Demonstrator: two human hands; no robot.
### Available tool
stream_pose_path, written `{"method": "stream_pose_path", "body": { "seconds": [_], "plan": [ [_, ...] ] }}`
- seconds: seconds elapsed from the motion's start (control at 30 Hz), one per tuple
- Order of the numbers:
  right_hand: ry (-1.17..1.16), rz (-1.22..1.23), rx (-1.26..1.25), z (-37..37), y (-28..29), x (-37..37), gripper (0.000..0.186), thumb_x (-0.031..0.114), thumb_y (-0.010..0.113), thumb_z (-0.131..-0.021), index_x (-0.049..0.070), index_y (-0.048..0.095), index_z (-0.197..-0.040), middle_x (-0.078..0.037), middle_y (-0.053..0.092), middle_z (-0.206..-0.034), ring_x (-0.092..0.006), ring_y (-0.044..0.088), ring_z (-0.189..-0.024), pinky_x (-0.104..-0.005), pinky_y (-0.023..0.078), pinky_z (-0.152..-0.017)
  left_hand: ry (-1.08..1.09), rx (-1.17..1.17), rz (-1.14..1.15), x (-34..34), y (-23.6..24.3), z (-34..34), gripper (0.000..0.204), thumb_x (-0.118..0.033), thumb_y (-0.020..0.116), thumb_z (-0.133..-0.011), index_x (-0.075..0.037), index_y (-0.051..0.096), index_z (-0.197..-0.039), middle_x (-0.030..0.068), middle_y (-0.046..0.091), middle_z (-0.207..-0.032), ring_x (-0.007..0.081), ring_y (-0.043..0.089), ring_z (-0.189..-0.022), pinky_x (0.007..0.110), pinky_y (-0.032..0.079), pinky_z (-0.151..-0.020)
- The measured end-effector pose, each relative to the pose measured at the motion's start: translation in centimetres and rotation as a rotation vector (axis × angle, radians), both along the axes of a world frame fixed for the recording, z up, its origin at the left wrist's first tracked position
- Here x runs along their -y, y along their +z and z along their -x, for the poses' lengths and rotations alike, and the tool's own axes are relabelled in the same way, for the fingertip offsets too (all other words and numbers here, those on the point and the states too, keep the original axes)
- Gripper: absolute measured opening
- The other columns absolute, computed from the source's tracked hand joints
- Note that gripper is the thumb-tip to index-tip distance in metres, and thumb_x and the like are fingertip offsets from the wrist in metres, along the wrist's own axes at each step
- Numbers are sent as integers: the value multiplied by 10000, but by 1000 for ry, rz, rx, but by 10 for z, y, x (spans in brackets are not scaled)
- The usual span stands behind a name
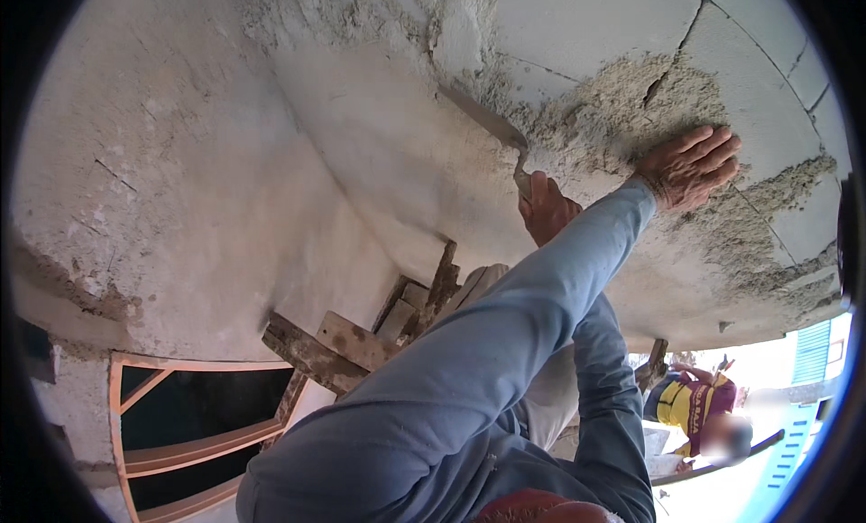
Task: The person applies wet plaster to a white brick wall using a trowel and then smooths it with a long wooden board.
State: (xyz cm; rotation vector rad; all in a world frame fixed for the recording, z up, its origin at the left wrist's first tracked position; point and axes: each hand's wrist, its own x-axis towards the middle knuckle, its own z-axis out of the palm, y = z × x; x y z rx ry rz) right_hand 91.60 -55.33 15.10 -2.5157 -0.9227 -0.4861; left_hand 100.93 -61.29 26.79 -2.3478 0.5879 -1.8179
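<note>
My left arm crosses over my right one. Against the block wall (pixel 577 27), at the right, my left hand (pixel 690 169) lies flat with its fingers stretched out, beside a patch of rough grey mortar (pixel 622 108). Nothing shows in it. My right hand (pixel 547 209) is closed round the handle of a trowel (pixel 492 122); the forearm behind it is partly hidden by my left sleeve. The trowel's long blade lies against the wall, seen nearly edge-on, where smooth plaster (pixel 388 135) meets the rough mortar.
Rough wooden boards (pixel 352 343) stand below my arms at the wall's foot. An orange-brown window frame (pixel 198 365) is at lower left. At the right, a person (pixel 699 406) in a maroon and yellow shirt is near a blue slatted panel (pixel 789 442).
</note>
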Motion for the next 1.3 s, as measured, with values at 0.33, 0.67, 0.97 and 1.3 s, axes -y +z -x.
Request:
{"method": "stream_pose_path", "body": {
  "seconds": [0.33,0.67,0.97,1.3],
  "plan": [
    [31,183,-35,1,-131,-26,305,279,648,-916,115,520,-1140,-141,679,-971,-391,689,-746,-483,564,-634,-43,-14,10,3,-5,-3,499,-404,527,-961,-214,521,-1423,62,223,-1662,257,119,-1550,445,52,-1266],
    [-183,51,-608,50,-168,194,402,395,674,-874,74,568,-1091,-228,710,-986,-407,695,-929,-535,541,-789,-304,-194,31,8,-5,-16,646,-285,658,-906,-172,431,-1501,124,324,-1611,330,252,-1505,506,175,-1233],
    [-310,-1772,-1488,195,-217,239,237,126,671,-941,99,452,-1029,-14,513,-724,-116,533,-546,-262,487,-472,-142,-23,-62,8,0,-9,590,-321,512,-991,-225,323,-1542,136,324,-1605,360,248,-1506,524,207,-1208],
    [-225,-1658,-1333,218,-196,253,285,168,679,-952,100,492,-1156,4,498,-706,-93,489,-496,-264,463,-437,-35,19,-111,25,-3,-5,559,-311,521,-994,-188,374,-1520,141,301,-1616,374,273,-1497,526,228,-1206]
  ]
}}
